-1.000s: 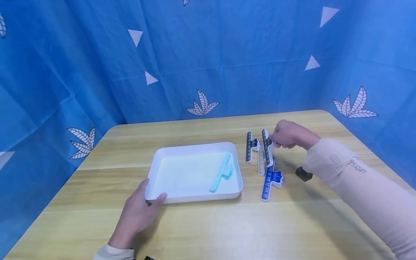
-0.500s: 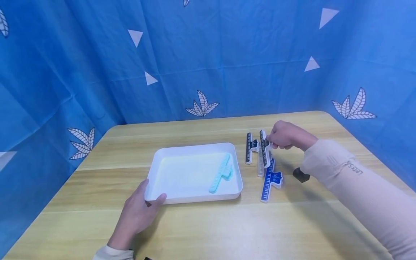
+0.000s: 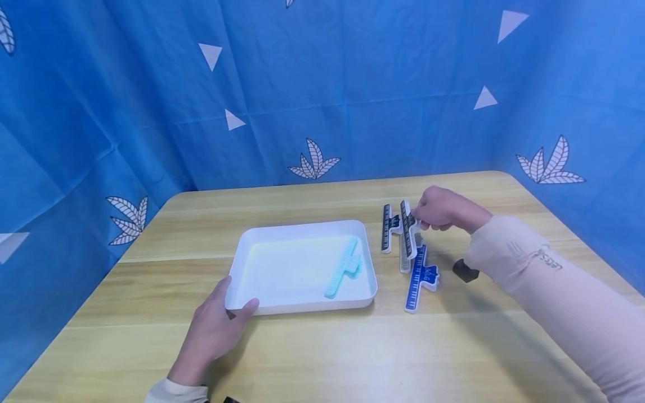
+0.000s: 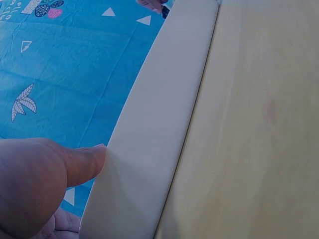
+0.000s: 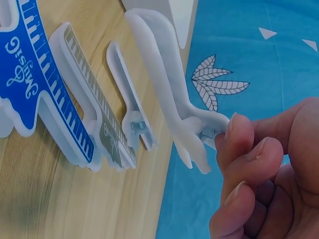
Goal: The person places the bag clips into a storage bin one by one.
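Blue curtain (image 3: 282,84) behind wood-grain table (image 3: 327,358). Reads "Music" on blue clip (image 5: 30,72), "Lets…" on sleeve (image 3: 524,263). Pinches black piano-key clip (image 3: 408,229) with right hand (image 3: 437,208), grips white tray (image 3: 282,274) with left hand (image 3: 220,323).

Your head view is showing bright light: pale glare is lying on the table (image 3: 368,352), the tray (image 3: 287,268) is washing out and your right sleeve (image 3: 534,274) is casting a soft shadow. Your left wrist view is running dimmer and softer; the right is showing the blue clip (image 5: 30,67) crisply.
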Tool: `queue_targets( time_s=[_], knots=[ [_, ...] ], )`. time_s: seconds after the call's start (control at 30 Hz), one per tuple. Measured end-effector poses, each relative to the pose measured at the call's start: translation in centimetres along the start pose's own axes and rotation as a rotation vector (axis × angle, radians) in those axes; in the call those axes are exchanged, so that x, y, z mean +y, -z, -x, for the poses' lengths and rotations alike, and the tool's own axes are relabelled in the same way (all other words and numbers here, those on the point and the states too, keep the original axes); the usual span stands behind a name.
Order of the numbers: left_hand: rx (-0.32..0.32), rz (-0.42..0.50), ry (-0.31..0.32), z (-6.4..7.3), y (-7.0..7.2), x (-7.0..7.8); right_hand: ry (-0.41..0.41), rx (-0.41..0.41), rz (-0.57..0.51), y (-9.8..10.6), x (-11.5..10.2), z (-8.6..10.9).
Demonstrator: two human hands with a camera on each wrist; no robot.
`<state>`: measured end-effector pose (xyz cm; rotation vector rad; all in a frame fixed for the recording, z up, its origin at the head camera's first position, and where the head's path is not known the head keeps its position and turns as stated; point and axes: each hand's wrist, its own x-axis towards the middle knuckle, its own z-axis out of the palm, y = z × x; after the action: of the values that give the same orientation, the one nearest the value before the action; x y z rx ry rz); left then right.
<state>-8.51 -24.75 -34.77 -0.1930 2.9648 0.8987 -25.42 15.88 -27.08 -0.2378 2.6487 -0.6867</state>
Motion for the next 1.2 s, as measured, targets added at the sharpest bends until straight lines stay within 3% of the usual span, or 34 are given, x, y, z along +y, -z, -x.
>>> queue_targets(
  time_s=[0.53,0.73,1.2],
  knots=[
    [-0.017,-0.013,0.009,0.40,-0.24,-0.30,0.009,-0.019,-0.041,-0.83,-0.23,-0.01],
    [0.013,-0.005,-0.026,0.08,-0.01,-0.02,0.022,0.013,-0.009,-0.37,-0.42,-0.14],
    [0.009,-0.002,-0.024,-0.08,-0.23,-0.12,0.038,0.024,-0.032,-0.59,-0.77,-0.18]
  ],
)
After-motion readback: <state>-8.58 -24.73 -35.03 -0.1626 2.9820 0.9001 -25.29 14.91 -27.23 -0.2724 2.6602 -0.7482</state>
